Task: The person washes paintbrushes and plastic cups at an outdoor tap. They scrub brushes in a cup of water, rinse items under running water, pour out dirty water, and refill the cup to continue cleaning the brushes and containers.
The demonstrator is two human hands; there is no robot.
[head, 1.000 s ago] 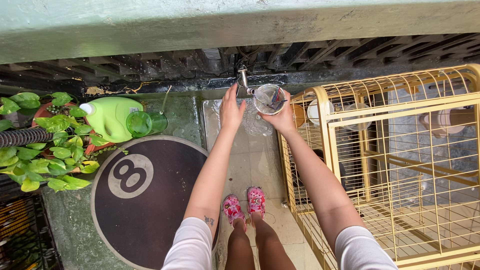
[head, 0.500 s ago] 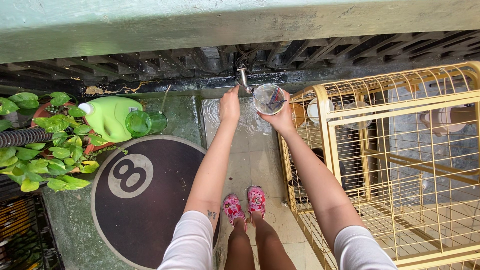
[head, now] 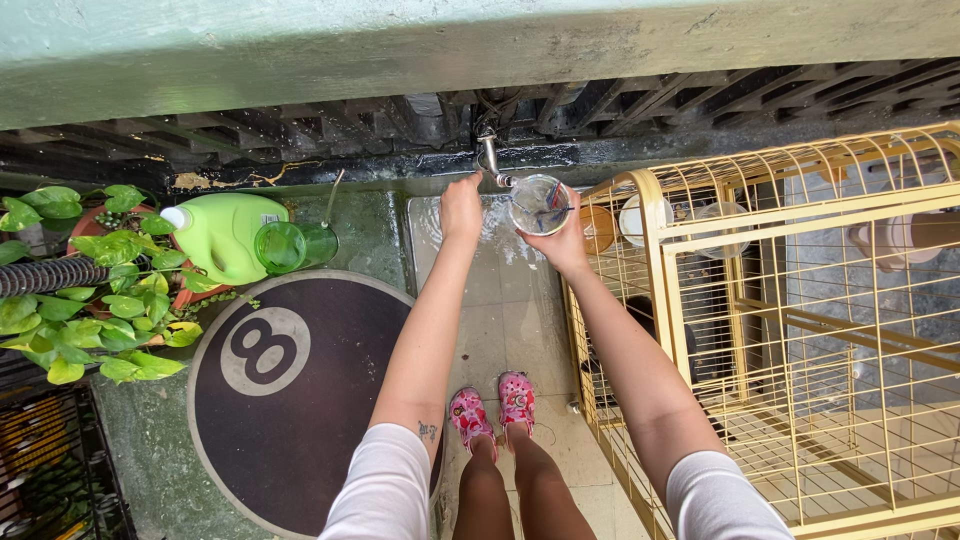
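Clear glass cup [head: 538,203], water inside

I see a wet tiled floor [head: 510,330] carrying a round dark mat [head: 290,400], a green jug [head: 225,235], a potted plant [head: 90,290] and a yellow wire cage [head: 800,330].

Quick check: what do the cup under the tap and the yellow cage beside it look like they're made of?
The cup looks like clear glass or plastic: the wet floor shows through its wall, so which is open. The cage looks like metal wire with a glossy yellow coating: thin, evenly spaced bars on a thicker frame.
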